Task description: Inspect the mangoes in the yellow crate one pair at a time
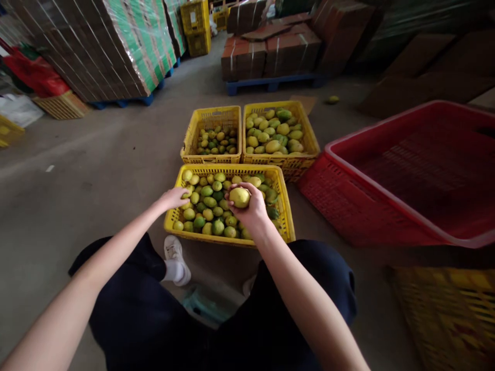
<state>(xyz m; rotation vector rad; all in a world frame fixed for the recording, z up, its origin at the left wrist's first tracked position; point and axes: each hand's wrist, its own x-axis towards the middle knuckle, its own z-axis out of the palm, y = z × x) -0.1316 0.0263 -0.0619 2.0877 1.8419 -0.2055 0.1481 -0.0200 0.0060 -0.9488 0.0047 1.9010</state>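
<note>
Grey floor [96, 170] w/ 3 yellow crates. Right hand [251, 206] wraps a yellow fruit [240, 197] over near crate [228, 238]; left hand [176, 198], fingers bent, rests on fruit pile [209, 208].

Yellow slatted crates holding fruit: three — near crate [286, 216], far-left crate [189, 135], far-right crate [311, 138]. Red crates: one [348, 201], large. More yellow crates at the frame edges, partly cut off; count unclear. Fruit: too many to count in each crate. One loose fruit [333, 99] on the floor. Hands: two — left hand [175, 198], right hand [251, 208]. White shoes: one [176, 259] in view.
</note>
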